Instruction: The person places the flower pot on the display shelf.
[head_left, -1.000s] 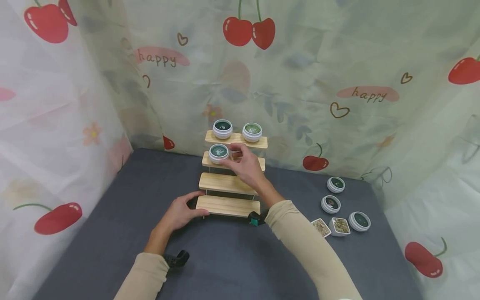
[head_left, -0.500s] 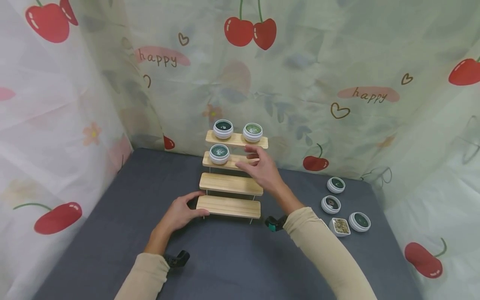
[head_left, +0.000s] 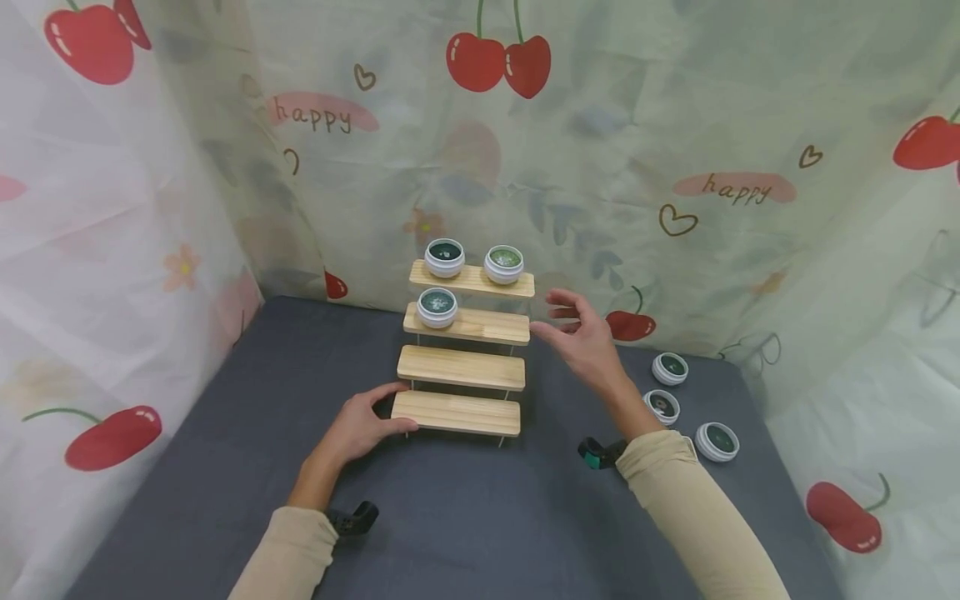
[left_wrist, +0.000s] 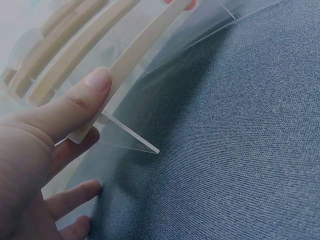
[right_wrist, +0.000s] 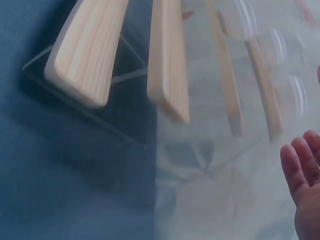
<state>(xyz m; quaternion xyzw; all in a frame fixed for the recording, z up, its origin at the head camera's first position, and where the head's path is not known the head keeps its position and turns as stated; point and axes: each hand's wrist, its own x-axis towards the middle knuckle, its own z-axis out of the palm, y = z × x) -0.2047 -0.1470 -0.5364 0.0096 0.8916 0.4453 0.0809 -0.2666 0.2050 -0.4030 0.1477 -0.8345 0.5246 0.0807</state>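
A tiered wooden display stand [head_left: 457, 412] with clear legs stands mid-table in the head view. My left hand [head_left: 362, 429] grips the left end of its lowest board; in the left wrist view the thumb [left_wrist: 82, 102] lies on the board with a finger under it. Two white ribbed bowls, one dark green inside [head_left: 445, 259] and one light green [head_left: 504, 265], sit on the top board. A third bowl, blue-green inside [head_left: 437, 308], sits at the left of the second board. Off the stand's right side, my right hand [head_left: 583, 340] is in the air, fingers apart, holding nothing.
More white bowls stand on the right of the dark tablecloth [head_left: 480, 517]: one at the back [head_left: 670, 368], one partly behind the right forearm [head_left: 663, 405], one nearer the front [head_left: 717, 442]. A cherry-printed curtain [head_left: 360, 192] hangs behind.
My right hand has let go of the blue-green bowl on the second board and moved right, off the stand. The right forearm now covers two small square dishes. My left hand has stayed put.
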